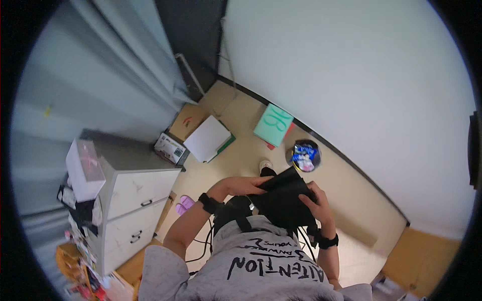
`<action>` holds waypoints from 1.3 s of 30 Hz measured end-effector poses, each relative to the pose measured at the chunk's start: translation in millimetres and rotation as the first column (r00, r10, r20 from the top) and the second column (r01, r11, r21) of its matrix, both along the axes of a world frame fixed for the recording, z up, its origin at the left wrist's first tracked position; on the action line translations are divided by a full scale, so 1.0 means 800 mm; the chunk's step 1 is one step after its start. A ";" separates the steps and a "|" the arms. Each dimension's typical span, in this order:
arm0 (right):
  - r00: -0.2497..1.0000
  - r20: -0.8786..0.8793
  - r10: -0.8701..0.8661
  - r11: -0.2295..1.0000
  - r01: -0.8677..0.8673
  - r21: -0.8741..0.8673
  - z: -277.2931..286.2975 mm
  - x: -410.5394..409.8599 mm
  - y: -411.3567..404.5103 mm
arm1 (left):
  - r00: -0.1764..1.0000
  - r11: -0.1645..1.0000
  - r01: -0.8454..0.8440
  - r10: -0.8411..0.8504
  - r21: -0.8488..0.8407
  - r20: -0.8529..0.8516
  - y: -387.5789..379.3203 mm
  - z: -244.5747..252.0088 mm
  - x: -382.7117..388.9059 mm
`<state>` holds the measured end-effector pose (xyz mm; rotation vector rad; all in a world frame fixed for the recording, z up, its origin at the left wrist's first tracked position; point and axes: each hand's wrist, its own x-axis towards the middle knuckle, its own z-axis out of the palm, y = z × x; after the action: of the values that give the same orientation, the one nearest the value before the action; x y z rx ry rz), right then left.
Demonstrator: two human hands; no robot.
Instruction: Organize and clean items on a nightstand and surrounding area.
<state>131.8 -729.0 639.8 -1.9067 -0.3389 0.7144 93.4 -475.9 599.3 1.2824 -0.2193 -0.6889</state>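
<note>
A black flat piece (284,201), which could be a bag or a folded sheet, is stretched in front of my waist. My left hand (246,185) grips its left edge, with the fingers partly hidden by the black material. On the other side, my right hand (319,203) pinches its right edge, thumb on the near face. The upper edge of the piece shows a fold or flap. Just beyond it on the floor stands a dark waste bin (318,160) holding blue and white wrappers (304,155).
A green box (274,126) lies on something red by the wall. To the left are a white board-like lid (207,138), a cardboard box (188,121) and a printed box (170,148). A white drawer cabinet (141,188) and purple slippers (184,204) are nearer. Black cables (206,244) hang beside me.
</note>
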 end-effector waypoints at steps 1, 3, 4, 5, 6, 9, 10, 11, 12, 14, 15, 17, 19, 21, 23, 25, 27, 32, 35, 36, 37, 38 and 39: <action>0.999 -0.004 0.044 0.999 -0.044 0.008 -0.001 0.013 0.010 | 0.999 0.999 -0.044 0.044 0.008 -0.004 0.005 -0.006 0.002; 0.996 0.093 -0.009 0.977 -0.010 0.211 -0.004 0.037 0.028 | 0.964 1.000 -0.017 0.019 0.008 -0.264 0.015 -0.017 0.005; 0.988 0.108 0.114 0.979 -0.130 0.160 -0.006 0.059 0.025 | 0.939 1.000 0.012 -0.004 0.021 -0.344 0.024 -0.021 0.009; 0.983 0.106 0.151 0.972 -0.168 0.166 -0.009 0.074 0.033 | 0.938 0.999 -0.026 0.034 0.028 -0.346 0.032 -0.021 0.009; 0.977 0.101 0.186 0.949 -0.205 0.239 -0.010 0.086 0.040 | 0.929 1.000 -0.011 0.008 -0.006 -0.370 0.038 -0.016 0.010; 0.952 -0.001 0.307 0.886 -0.286 0.364 0.008 0.117 0.070 | 0.956 0.999 -0.037 0.036 0.002 -0.291 0.047 -0.015 0.016; 0.923 -0.017 0.385 0.897 -0.370 0.241 0.002 0.129 0.074 | 0.980 0.998 -0.056 0.062 0.037 -0.187 0.048 -0.015 0.021; 0.888 -0.040 0.458 0.885 -0.451 0.113 -0.001 0.141 0.080 | 0.978 0.995 -0.085 0.092 0.046 -0.186 0.048 -0.014 0.027; 0.894 -0.018 0.448 0.892 -0.446 0.074 0.002 0.151 0.090 | 0.987 0.982 -0.118 0.133 0.145 -0.094 0.045 -0.013 0.037; 0.897 0.104 0.429 0.895 -0.438 0.085 -0.010 0.176 0.097 | 0.982 0.952 -0.181 0.188 0.247 -0.002 0.039 -0.009 0.047; 0.899 0.222 0.378 0.908 -0.406 0.100 -0.015 0.187 0.101 | 0.860 0.894 -0.442 0.444 0.067 -0.253 0.036 -0.007 0.048; 0.903 0.249 0.351 0.923 -0.378 0.069 -0.023 0.205 0.106 | 0.610 0.698 -0.715 0.599 -0.034 -0.519 0.033 -0.001 0.052; 0.992 -0.030 0.121 0.957 -0.109 0.269 -0.047 0.220 0.112 | 0.535 0.618 -0.777 0.750 0.124 -0.389 0.031 0.009 0.066; 0.987 -0.009 0.159 0.954 -0.152 0.257 -0.056 0.222 0.124 | 0.488 0.528 -0.844 0.828 0.091 -0.278 0.010 -0.007 0.067; 0.942 -0.010 0.335 0.917 -0.324 0.234 -0.043 0.216 0.146 | 0.245 0.254 -0.956 0.967 0.149 -0.073 0.000 -0.002 0.069; 0.919 -0.186 0.348 0.917 -0.293 0.271 -0.049 0.212 0.157 | 0.177 0.222 -0.968 0.934 0.115 -0.312 0.000 -0.008 0.069; 0.857 -0.348 0.380 0.914 -0.291 0.282 -0.050 0.211 0.162 | 0.050 0.084 -0.995 0.877 0.051 -0.478 0.000 -0.003 0.063; 0.524 -0.480 0.704 0.671 -0.711 0.208 -0.070 0.218 0.161 | -0.143 -0.057 -0.976 0.894 0.210 -0.425 -0.006 -0.001 0.052; 0.460 -0.592 0.662 0.633 -0.766 0.112 -0.079 0.224 0.164 | -0.238 -0.118 -0.959 0.828 0.258 -0.507 -0.010 -0.006 0.049; 0.460 -0.598 0.656 0.637 -0.763 0.112 -0.086 0.221 0.163 | -0.188 -0.117 -0.980 0.803 0.159 -0.566 -0.014 -0.002 0.051; 0.500 -0.680 0.536 0.788 -0.585 0.191 -0.097 0.215 0.161 | -0.132 -0.121 -0.991 0.774 0.059 -0.620 -0.018 -0.001 0.053; 0.504 -0.762 0.408 0.899 -0.368 0.237 -0.106 0.210 0.161 | -0.130 -0.115 -0.991 0.769 0.064 -0.626 -0.022 -0.009 0.053; 0.497 -0.767 0.405 0.899 -0.369 0.236 -0.109 0.205 0.165 | -0.101 -0.036 -0.992 0.793 0.120 -0.601 -0.028 -0.022 0.047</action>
<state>295.7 -596.6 552.4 -1.2587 -0.1851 1.7861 131.2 -498.6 581.3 0.4711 1.0100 0.3775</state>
